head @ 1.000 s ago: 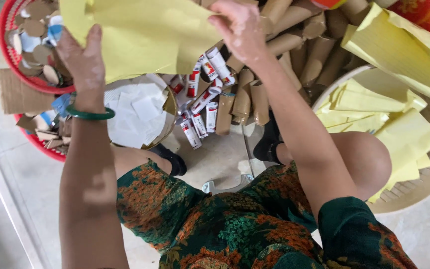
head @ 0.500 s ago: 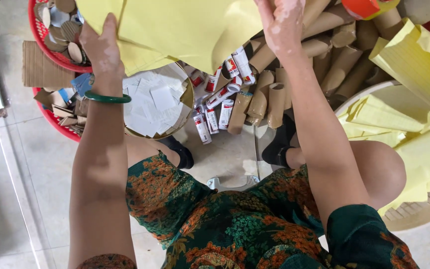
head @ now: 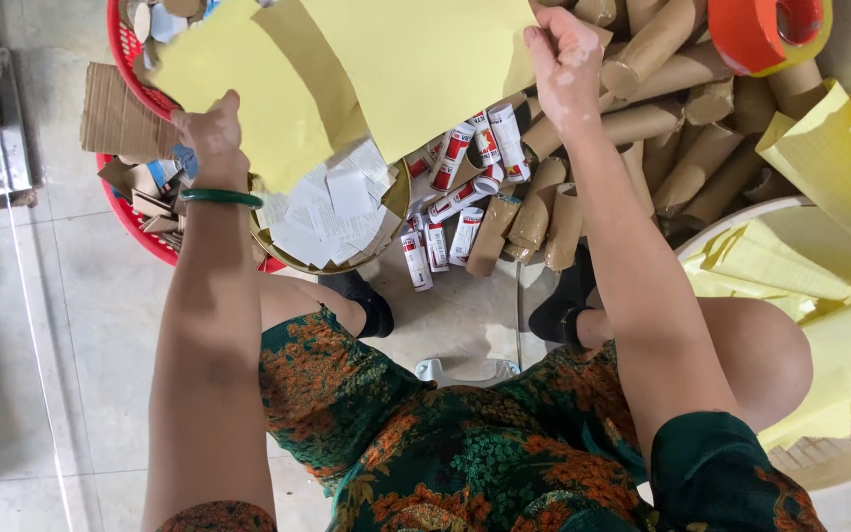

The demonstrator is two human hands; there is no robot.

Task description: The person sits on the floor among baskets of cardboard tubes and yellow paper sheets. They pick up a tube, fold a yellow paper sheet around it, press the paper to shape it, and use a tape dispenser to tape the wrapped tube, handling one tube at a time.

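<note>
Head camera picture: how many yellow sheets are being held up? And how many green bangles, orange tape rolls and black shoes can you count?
Yellow sheets held up: 2
Green bangle: 1
Orange tape roll: 1
Black shoes: 2
Total: 6

Left hand: pinches one yellow sheet by its lower edge.
Right hand: grips a second yellow sheet.
Beneath, on the floor: brown cardboard tubes, red-and-white tubes, bowl of white slips.
</note>
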